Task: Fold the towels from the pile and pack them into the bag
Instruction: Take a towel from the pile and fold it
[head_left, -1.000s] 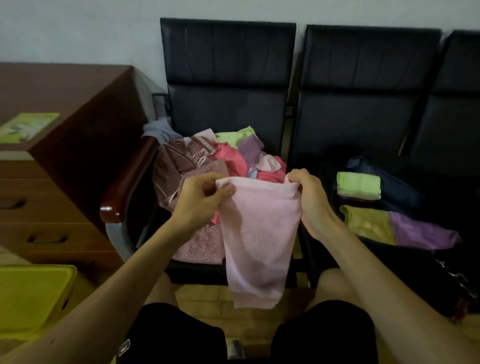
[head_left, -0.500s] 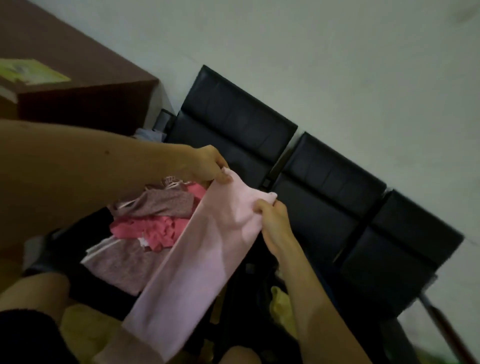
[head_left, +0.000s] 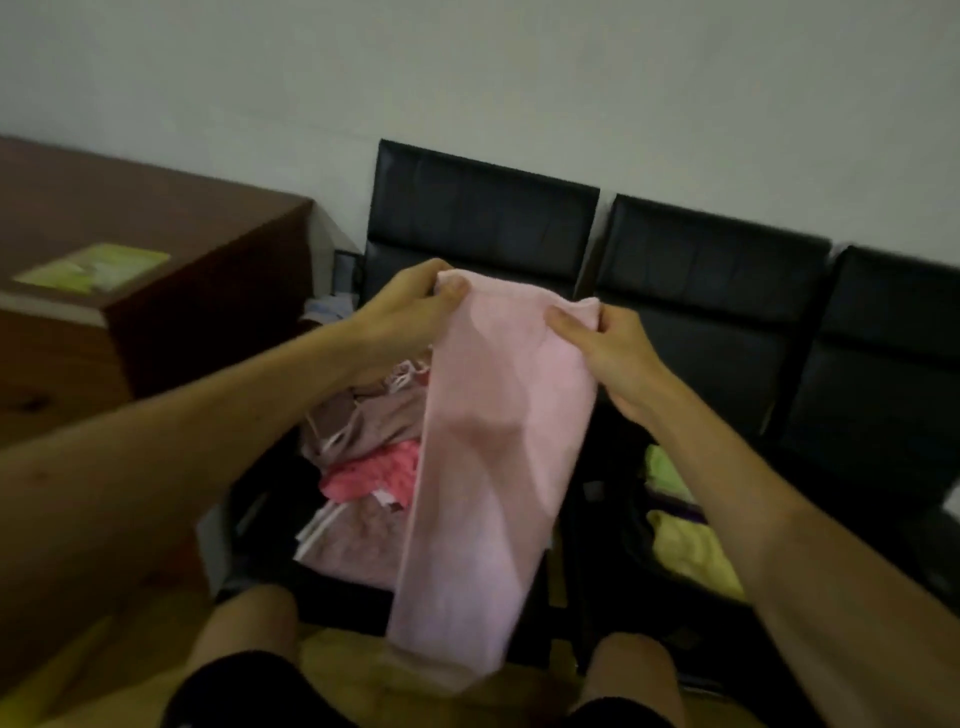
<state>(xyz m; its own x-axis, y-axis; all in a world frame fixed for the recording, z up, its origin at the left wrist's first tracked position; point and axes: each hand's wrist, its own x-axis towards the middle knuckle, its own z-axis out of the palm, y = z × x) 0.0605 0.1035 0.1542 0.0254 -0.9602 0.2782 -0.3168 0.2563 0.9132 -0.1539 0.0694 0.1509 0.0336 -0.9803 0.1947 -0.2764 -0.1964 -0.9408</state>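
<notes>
A light pink towel (head_left: 488, 467) hangs lengthwise in front of me, down to my knees. My left hand (head_left: 410, 306) pinches its upper left corner and my right hand (head_left: 602, 343) pinches the upper right corner, both raised in front of the chair backs. Behind the towel, the pile of towels (head_left: 363, 457) in mauve, coral and pink lies on the left black seat. The dark bag (head_left: 613, 519) stands on the middle seat at the right, with folded green and yellow towels (head_left: 691, 556) inside, partly hidden by my right forearm.
A row of black chairs (head_left: 706, 291) stands against the pale wall. A brown wooden desk (head_left: 130, 249) with a green booklet (head_left: 93, 267) is at the left. My knees in black shorts are at the bottom edge.
The view, tilted half a second ago, has levelled out. Both hands still hold the pink towel's top corners and have lifted it higher, with the hands a little farther apart.
</notes>
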